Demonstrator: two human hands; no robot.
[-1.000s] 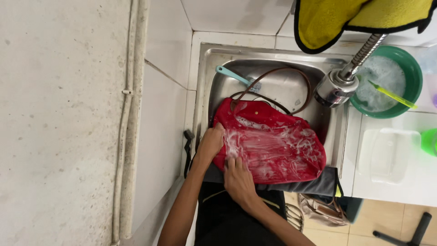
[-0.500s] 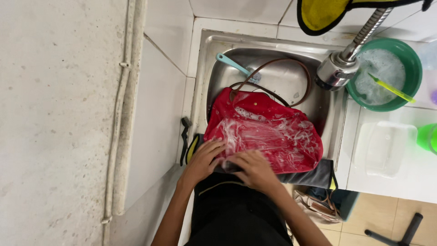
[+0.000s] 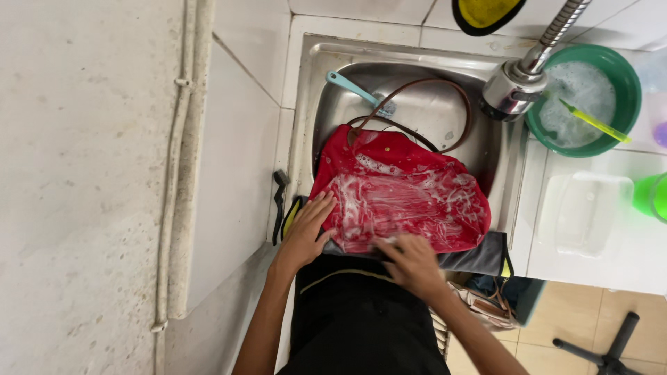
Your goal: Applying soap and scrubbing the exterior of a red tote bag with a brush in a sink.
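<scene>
White tiled wall [image 3: 104, 173] fills everything left of the steel sink [image 3: 410, 111], with a pale pipe [image 3: 182, 160] running down it. Beyond the sink's right rim lies a white counter [image 3: 597, 229] that leaves little spare room, since it carries a green basin [image 3: 622, 76] of suds with a yellow-green stick [image 3: 595, 121] in it and a clear tub [image 3: 587, 212]. Over the sink's right side hangs a chrome tap [image 3: 517, 83], its hose cut off by the frame's top, as is a yellow cloth [image 3: 486, 12].

Across the sink's near rim lies a red bag [image 3: 410, 194], soapy and wet, its brown straps [image 3: 445, 90] looping into the basin beside a light-blue brush handle [image 3: 354, 87]; the brush head is hard to make out. Grey fabric [image 3: 479, 255] shows under the bag's near edge.

Left hand [image 3: 306, 232] rests open and flat on the bag's near-left corner. Right hand [image 3: 413, 264] is curled at the bag's near edge, fingers blurred; whether it clasps anything I cannot tell.
</scene>
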